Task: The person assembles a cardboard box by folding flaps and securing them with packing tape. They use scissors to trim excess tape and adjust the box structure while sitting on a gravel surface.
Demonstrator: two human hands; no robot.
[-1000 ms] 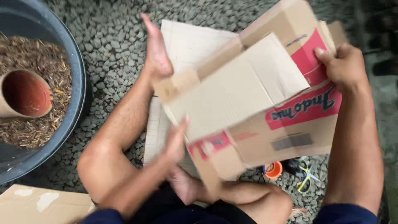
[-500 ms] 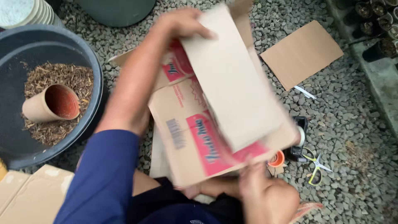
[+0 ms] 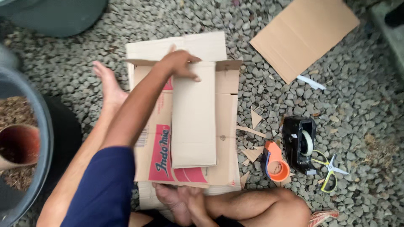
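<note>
Nearest the camera, the person sits cross-legged on the gravel ground (image 3: 345,105), a bent knee and shin at the bottom edge. The right hand (image 3: 185,201) lies low against the near edge of the flattened cardboard box (image 3: 191,126), just above the folded leg; whether its grip is clenched on the edge or merely resting there cannot be told, since the fingers are bunched and partly hidden. The box, brown with red printed panels, lies flat on the gravel between the legs, on top of another plain sheet of cardboard.

Reaching across it, the left arm in a dark blue sleeve (image 3: 103,189) extends to the far end, where the left hand (image 3: 181,63) presses down on the top of a long plain flap, its grip released, fingers spread flat rather than curled around anything.

The box looks light and fairly stiff, bending only along its creases; judging by that, it would handle best taken by an edge or a flap fold, where the board resists buckling, and its dry surface should not slip.

To the right lie cardboard scraps (image 3: 252,153), an orange tape roll (image 3: 275,166), a black tape dispenser (image 3: 299,143) and yellow-handled scissors (image 3: 330,172). To the left, a dark basin (image 3: 40,126) holds a terracotta pot (image 3: 17,145) on dry husks. Farther off, a separate cardboard sheet (image 3: 305,35) lies on the gravel at upper right.
</note>
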